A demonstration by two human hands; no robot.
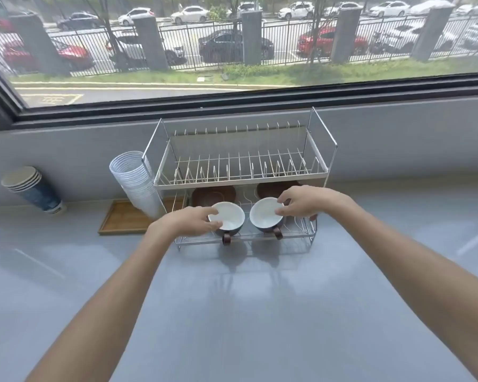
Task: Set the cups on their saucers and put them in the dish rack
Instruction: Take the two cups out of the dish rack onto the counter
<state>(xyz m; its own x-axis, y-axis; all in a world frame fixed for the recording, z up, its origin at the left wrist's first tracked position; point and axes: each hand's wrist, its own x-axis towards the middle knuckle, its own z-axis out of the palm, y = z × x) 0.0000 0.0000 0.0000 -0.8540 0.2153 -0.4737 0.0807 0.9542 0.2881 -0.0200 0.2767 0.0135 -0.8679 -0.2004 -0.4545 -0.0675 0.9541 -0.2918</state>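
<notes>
Over the grey tabletop [232, 312], the left hand [182, 223] and right hand [307, 201] each pinch a white-lined cup's rim, fingers clamped: left cup [229, 220], right cup [265, 215], probably for lowering onto brown saucers [213, 194] just behind, inside the dish rack [240, 177] lower tier.

— Home kitchen?
— More an office pantry: grey counter [232, 312], dish rack [240, 172], stacked paper cups [32, 190] and plastic cups [135, 183], and a window [232, 45] over a car park.
</notes>
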